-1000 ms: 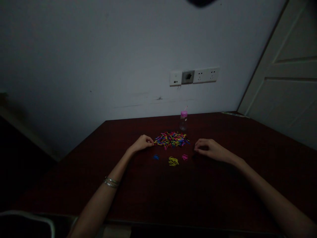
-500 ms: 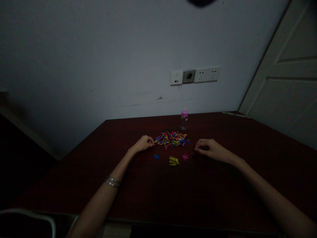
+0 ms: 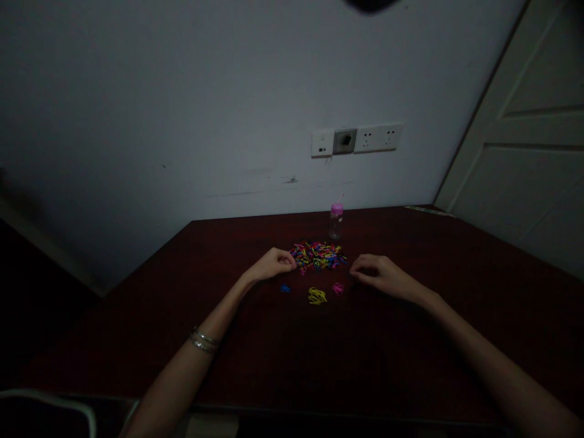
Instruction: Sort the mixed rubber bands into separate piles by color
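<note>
Head view: my left hand (image 3: 275,263) curls against the multicoloured pile (image 3: 319,255), its grip I cannot tell, while my right hand (image 3: 387,277) rests nearby, fingertips together.

Dim light, deeply shadowed foreground.

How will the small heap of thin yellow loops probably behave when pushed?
The thin yellow loops are probably floppy, since their strands bend in irregular curves. They look light, being slender and few. A push would likely scatter them, as they lie loosely on the dark reddish-brown table.
</note>
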Action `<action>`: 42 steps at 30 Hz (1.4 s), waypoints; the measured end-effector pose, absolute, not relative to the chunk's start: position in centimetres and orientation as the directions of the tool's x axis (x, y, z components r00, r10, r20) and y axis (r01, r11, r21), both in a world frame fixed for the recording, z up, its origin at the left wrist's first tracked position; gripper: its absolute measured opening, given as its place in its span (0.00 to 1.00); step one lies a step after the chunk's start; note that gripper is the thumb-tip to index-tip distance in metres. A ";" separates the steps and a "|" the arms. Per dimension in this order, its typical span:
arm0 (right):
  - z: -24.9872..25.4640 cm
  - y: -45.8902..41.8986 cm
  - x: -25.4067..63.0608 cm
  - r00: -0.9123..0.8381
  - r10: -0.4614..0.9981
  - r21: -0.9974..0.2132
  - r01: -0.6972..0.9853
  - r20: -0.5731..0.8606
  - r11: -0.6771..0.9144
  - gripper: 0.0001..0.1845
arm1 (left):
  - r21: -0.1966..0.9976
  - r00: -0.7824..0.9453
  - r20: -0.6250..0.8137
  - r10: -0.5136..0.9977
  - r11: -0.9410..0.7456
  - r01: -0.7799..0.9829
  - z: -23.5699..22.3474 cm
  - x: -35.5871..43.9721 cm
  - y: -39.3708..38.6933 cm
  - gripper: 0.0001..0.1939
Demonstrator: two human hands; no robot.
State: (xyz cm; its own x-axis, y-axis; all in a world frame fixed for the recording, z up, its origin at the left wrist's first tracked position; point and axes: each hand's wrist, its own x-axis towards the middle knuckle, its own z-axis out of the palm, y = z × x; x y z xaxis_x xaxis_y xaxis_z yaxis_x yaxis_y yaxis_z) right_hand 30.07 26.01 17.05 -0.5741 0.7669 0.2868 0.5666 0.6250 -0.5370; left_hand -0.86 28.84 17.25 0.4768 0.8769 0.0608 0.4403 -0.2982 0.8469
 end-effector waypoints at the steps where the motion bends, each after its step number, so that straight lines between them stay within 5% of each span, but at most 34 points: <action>1: 17.1 25.8 29.8 -0.575 0.759 -0.535 0.556 0.306 0.636 0.11 | 0.857 0.457 0.087 0.885 -0.301 0.419 17.3 -0.1 28.4 0.07; 8: 16.9 24.9 28.1 -0.576 0.714 -0.534 0.487 0.399 0.691 0.17 | 0.824 0.499 0.162 0.851 -0.395 0.406 16.9 4.2 25.6 0.07; 26: 17.0 24.5 27.1 -0.649 0.630 -0.536 0.380 0.427 0.754 0.09 | 0.837 0.549 0.125 0.826 -0.385 0.389 16.6 5.4 24.6 0.10; 34: 16.9 26.8 31.1 -0.578 0.765 -0.591 0.522 0.284 0.615 0.12 | 0.845 0.345 0.196 0.918 -0.337 0.415 16.9 2.3 27.3 0.12; 42: 16.3 27.0 31.0 -0.676 0.726 -0.580 0.543 0.127 0.607 0.14 | 0.912 0.042 0.175 0.984 -0.177 0.369 16.7 -1.5 30.3 0.12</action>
State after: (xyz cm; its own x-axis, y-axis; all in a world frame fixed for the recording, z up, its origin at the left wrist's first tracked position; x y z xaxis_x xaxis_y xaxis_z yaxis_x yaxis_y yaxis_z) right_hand 31.00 26.98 16.26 -0.6759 0.7260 0.1269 0.5430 0.6070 -0.5803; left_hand -1.50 30.26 16.67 0.0415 0.9838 0.1746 0.3689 -0.1775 0.9124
